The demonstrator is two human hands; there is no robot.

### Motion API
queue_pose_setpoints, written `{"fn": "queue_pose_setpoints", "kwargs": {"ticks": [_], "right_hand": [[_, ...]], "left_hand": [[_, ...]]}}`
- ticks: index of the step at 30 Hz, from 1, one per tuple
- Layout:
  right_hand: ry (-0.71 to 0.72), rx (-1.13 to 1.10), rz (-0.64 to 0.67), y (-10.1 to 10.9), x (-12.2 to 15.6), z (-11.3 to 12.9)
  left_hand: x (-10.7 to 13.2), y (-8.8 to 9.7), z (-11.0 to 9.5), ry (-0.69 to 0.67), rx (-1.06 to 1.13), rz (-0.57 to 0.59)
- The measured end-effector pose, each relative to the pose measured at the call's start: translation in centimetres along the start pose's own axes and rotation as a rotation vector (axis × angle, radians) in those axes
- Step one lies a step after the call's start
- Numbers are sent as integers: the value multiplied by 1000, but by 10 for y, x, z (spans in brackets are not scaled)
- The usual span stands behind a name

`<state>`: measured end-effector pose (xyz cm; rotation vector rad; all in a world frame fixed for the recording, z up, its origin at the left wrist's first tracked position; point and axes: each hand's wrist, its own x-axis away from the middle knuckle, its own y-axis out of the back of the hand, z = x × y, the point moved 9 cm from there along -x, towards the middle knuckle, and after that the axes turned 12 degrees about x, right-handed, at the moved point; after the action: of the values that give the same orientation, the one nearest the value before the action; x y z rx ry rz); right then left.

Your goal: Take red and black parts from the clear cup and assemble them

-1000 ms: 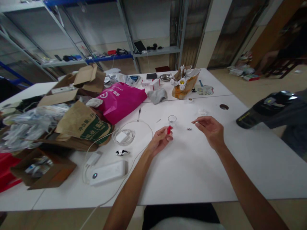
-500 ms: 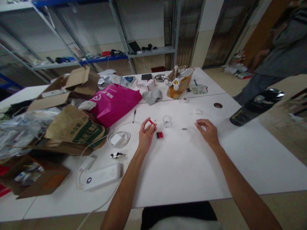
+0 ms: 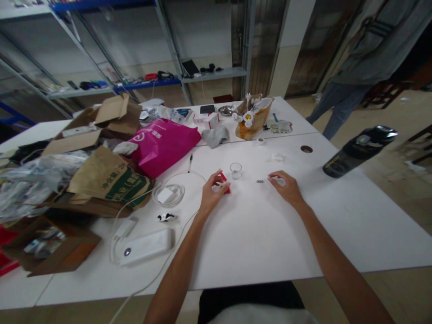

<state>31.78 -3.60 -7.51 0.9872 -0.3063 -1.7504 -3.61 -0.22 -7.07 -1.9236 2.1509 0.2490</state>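
Note:
My left hand point(image 3: 211, 194) rests on the white table point(image 3: 263, 225), its fingers curled round small red pieces point(image 3: 225, 186) that lie at its fingertips. A small clear cup point(image 3: 235, 170) stands just beyond them. My right hand point(image 3: 286, 188) lies on the table to the right, fingers bent and pinched over a small white object point(image 3: 280, 181) that I cannot make out. A few tiny dark beads point(image 3: 259, 181) lie between the two hands.
Cardboard boxes point(image 3: 101, 121), a brown paper bag point(image 3: 108, 180) and a pink bag point(image 3: 164, 141) crowd the left side. A white power bank point(image 3: 146, 245) with cables lies front left. A black bottle point(image 3: 357, 150) sits at the right edge; a person point(image 3: 364, 54) stands behind.
My left hand came down from holding a red piece in the air onto the red pieces on the table. My right hand shifted slightly left. The person behind moved away.

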Motion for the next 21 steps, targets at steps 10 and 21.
{"fn": "queue_pose_setpoints", "kwargs": {"ticks": [10, 21], "right_hand": [[-8, 27, 57, -11, 2, -6], [25, 11, 98, -15, 2, -4]], "left_hand": [[12, -24, 4, -143, -507, 274], [16, -30, 4, -163, -660, 367]]}}
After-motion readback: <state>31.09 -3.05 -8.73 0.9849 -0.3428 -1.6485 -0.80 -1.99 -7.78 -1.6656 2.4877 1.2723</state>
